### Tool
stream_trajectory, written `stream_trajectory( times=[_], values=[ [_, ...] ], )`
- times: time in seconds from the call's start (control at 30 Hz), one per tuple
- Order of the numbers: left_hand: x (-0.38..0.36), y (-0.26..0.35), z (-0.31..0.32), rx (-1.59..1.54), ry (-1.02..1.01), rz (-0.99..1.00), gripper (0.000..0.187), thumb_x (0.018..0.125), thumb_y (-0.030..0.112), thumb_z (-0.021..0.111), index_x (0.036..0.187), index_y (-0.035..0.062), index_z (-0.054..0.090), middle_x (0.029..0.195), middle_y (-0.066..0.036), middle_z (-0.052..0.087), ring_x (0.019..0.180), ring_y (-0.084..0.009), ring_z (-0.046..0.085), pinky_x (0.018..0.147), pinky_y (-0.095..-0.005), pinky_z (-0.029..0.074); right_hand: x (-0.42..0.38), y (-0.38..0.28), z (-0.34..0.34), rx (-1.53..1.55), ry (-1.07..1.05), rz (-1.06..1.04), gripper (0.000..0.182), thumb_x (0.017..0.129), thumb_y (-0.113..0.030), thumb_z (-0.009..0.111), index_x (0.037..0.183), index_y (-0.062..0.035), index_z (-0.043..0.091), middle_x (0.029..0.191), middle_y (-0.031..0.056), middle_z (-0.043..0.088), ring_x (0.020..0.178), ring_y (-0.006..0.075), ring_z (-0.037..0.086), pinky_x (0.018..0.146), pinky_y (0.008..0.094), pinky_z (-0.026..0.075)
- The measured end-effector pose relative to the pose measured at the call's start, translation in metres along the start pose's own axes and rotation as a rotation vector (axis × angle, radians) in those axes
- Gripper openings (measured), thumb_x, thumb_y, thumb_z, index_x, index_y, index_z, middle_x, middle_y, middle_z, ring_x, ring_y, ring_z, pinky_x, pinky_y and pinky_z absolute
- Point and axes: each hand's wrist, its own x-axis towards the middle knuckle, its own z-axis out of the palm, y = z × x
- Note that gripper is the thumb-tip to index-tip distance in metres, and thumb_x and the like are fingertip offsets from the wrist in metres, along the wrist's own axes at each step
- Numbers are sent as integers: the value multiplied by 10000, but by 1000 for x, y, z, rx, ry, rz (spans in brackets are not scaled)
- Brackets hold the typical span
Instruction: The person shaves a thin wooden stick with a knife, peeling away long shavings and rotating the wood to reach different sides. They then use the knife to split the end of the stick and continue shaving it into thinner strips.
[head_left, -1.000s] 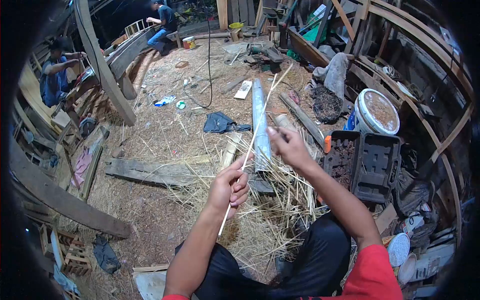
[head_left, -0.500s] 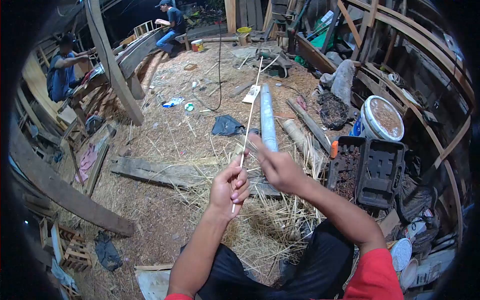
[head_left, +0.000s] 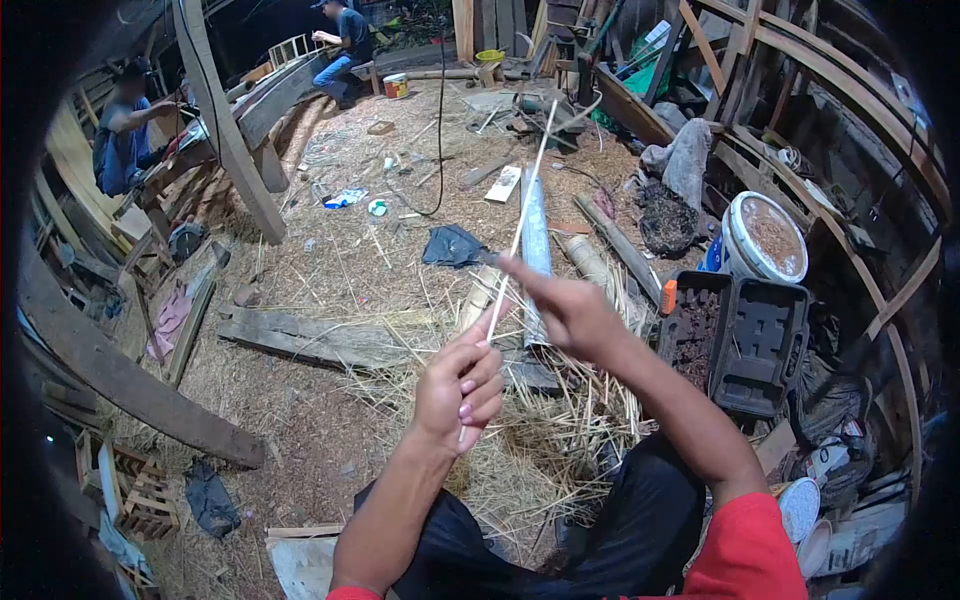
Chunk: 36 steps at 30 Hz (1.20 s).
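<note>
A long, thin pale stick, like a bamboo strip (head_left: 527,205), slants up and away in front of me. My left hand (head_left: 463,385) is closed around its lower part, with the thumb along it and a short end showing below the fist. My right hand (head_left: 568,312) is closed beside the stick, just right of it. From its fingers a short grey knife blade (head_left: 488,257) points left across the stick; the handle is hidden in the hand. Loose straw-like shavings (head_left: 540,440) lie beneath both hands, between my knees.
A weathered plank (head_left: 310,338) and a grey pipe (head_left: 537,230) lie ahead. On the right are an open black case (head_left: 762,345) and a white bucket (head_left: 765,240). Wooden posts (head_left: 225,120) stand left. Two people, one person (head_left: 345,50) seated, are at a bench behind.
The stick's far end has swung right and up. My right hand has shifted slightly right and down, while my left hand stays closed on the stick.
</note>
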Motion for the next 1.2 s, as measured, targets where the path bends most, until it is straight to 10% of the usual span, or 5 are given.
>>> stream_trajectory(
  times=[0.33, 0.5, 0.73, 0.97, 1.2],
  values=[
    [9, -26, 2, 40, -6, -243, 568, 950, 41, 334, 1511, 57, 242, 576, 57, 323, 375, -27, 239, 295, -171, 228, -18, 135, -25, -177, 433, 306, 510, 973, -118, 379, 1481, -157, 365, 1332, 205, 563, 1273, 252, 531, 1017, 347, 423],
    [27, -9, -18, -7, 77, -66, 537, 965, 50, 332, 1496, 108, 286, 613, 44, 374, 380, -31, 267, 290, -162, 236, -16, 28, -5, 265, 0, 362, 519, 985, -155, 387, 1499, -215, 347, 978, 194, 690, 604, 212, 604, 661, 376, 515],
    [25, 0, -24, -390, -40, -126, 192, 1008, 93, 286, 1019, 8, 458, 583, 27, 377, 358, -58, 283, 286, -186, 235, -25, -3, 18, 122, -170, -134, 662, 875, -94, 543, 1481, -294, 364, 735, 158, 611, 628, 346, 625, 578, 448, 499],
    [13, -5, -13, -489, -195, -178, 584, 979, 31, 248, 1545, 133, 144, 581, 12, 351, 369, -52, 266, 295, -177, 217, -11, 43, 3, 56, 26, 246, 612, 906, -70, 488, 1464, -309, 405, 724, 106, 653, 578, 220, 644, 522, 384, 505],
    [15, -19, -10, -432, -112, -274, 549, 1007, 46, 283, 1537, 137, 177, 580, 25, 332, 375, -43, 241, 293, -178, 189, -9, 132, -3, -7, 478, 54, 509, 985, -115, 423, 1473, -259, 406, 743, 87, 653, 552, 159, 580, 562, 324, 494]
  ],
)
